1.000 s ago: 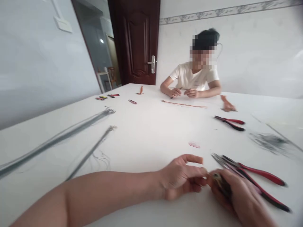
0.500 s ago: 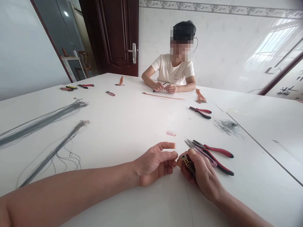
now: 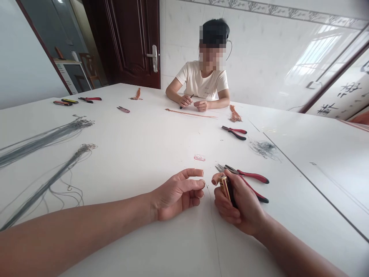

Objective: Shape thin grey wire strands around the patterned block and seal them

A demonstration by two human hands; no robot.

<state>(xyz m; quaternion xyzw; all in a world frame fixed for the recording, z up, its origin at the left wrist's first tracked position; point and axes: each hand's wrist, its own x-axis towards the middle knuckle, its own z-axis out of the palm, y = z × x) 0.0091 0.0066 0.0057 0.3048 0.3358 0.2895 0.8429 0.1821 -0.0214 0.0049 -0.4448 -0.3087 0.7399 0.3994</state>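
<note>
My left hand (image 3: pixel 183 192) is closed, thumb and a fingertip pinching the end of a thin line (image 3: pixel 213 223). A tiny dark knot or bit of metal shows beside the fingertips, too small to make out. From there the line trails down over the white table towards me. My right hand (image 3: pixel 245 206) is wrapped round a gold-and-dark lighter (image 3: pixel 226 187), its top end tilted towards the left hand, with a small gap between the hands. Behind my right hand lie red-and-black pliers (image 3: pixel 256 176), partly covered, and pointed snips (image 3: pixel 219 167).
Bundles of grey line (image 3: pixel 43 138) lie at left. Across the table (image 3: pixel 150 146) a person (image 3: pixel 206 82) handles a dark tool near orange strands (image 3: pixel 190 113). Other pliers (image 3: pixel 235 131), a grey tangle (image 3: pixel 263 149), small snips (image 3: pixel 123 109) and cutters (image 3: pixel 62 103) lie about.
My right hand has drawn away from my left, opening a gap, and the lighter has turned more upright. The line by my left fingertips now shows. The view has shifted right.
</note>
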